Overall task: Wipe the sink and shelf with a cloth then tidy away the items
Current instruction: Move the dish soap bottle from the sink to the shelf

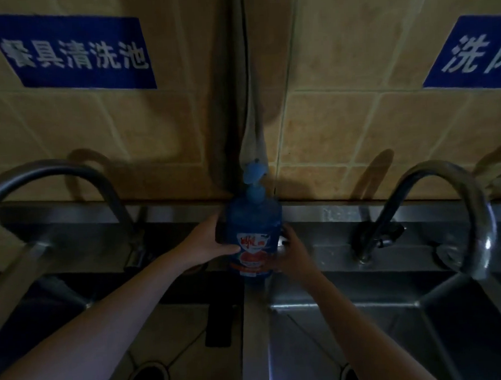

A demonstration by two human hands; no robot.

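A tiled wall (124, 132) fills the top of the view. Below it is a steel sink (350, 289) with two bowls, side by side. A thin steel strip (255, 335) runs between the bowls. A steel ledge (418, 210) runs along the back, under the wall.

A curved tap (68, 167) bends over the left bowl. Another curved tap (451, 167) bends over the right bowl. Two blue signs with white writing are stuck on the wall, one on the left (76, 53) and one on the right (474, 53).

A blue soap bottle (252, 227) is in the middle, over the strip between the bowls and in front of the ledge. It stands straight up, with its long side going up and down. Its pump (252, 170) is at the top, near the wall. Its red and white label (252, 253) faces the person. The light is too dim to tell if the bottle rests on the steel or is lifted.

The left hand (208, 244) holds the bottle by its left side. Its fingers wrap behind the bottle and its thumb (229, 249) lies across the front, just by the label. The right hand (294, 254) is low down at the bottle's right side. Its fingers reach behind the bottle, and I cannot tell if they grip anything.
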